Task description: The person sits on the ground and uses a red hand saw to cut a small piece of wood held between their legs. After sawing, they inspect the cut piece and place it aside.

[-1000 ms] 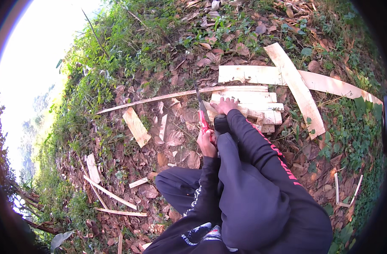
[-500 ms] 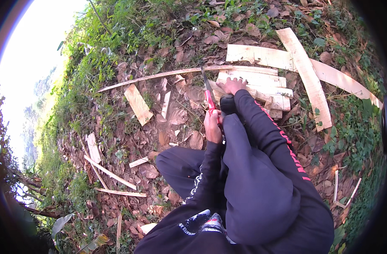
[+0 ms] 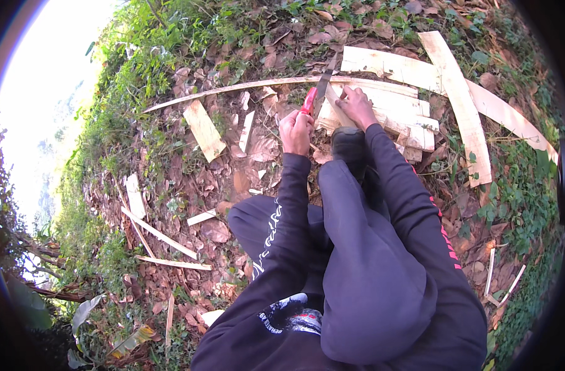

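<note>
Item 1: saw [image 3: 309, 100], red hdl., dark blade, 1 pc. Loc.: just L of the board stack, hdl. in L. hand [image 3: 297, 132], fingers clenched round it; blade pointing away from the person, lying across the long strip.

Item 2: long strip [image 3: 245, 88], thin, pale wood, slightly curved in view; R end along far edge of board stack, L end out in the greenery.

Item 3: board stack [image 3: 406, 104], short pale pcs., approx. parallel, ends uneven. R. hand [image 3: 358, 106] on its L part, fingers bent down over the wood; pinching or only pressing, can't tell.

Item 4: dark shoe [image 3: 349, 145], toe close by near side of stack, below R. hand.

Item 5: wide board [image 3: 388, 65], beyond stack; crossing board [image 3: 459, 111] laid over it at an angle.

Item 6: short board [image 3: 204, 130], w/ narrow offcut [image 3: 246, 132] near it, L of saw.

Misc.: thin sticks [image 3: 159, 232], far L, on leaf litter [image 3: 224, 191].
</note>
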Demonstrator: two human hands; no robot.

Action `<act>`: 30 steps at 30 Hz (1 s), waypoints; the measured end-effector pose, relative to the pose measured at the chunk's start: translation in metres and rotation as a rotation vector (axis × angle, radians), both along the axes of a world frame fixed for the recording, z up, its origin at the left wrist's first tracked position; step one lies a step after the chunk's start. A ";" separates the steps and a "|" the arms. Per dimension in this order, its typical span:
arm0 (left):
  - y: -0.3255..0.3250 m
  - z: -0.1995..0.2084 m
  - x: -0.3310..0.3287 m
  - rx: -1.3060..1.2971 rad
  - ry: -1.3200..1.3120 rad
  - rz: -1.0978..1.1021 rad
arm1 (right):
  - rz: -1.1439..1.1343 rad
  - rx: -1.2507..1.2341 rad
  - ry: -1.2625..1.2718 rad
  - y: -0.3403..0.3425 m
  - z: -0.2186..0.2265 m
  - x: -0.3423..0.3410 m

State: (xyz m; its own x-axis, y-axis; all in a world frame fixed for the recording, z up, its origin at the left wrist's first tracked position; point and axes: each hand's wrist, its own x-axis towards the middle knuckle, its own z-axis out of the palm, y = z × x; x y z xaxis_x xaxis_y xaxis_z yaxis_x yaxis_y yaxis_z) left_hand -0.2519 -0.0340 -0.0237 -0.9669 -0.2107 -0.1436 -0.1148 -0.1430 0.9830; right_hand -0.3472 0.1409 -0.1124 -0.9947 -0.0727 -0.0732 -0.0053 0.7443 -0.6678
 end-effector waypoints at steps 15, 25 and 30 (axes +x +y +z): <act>0.017 -0.028 0.050 -0.313 0.241 -0.003 | 0.021 0.227 -0.114 -0.015 -0.007 -0.023; 0.038 -0.042 0.060 -0.280 0.177 0.113 | 0.487 0.362 0.021 0.004 -0.027 -0.031; 0.051 -0.047 0.072 -0.285 0.243 0.181 | 0.406 0.355 -0.092 0.003 -0.044 -0.040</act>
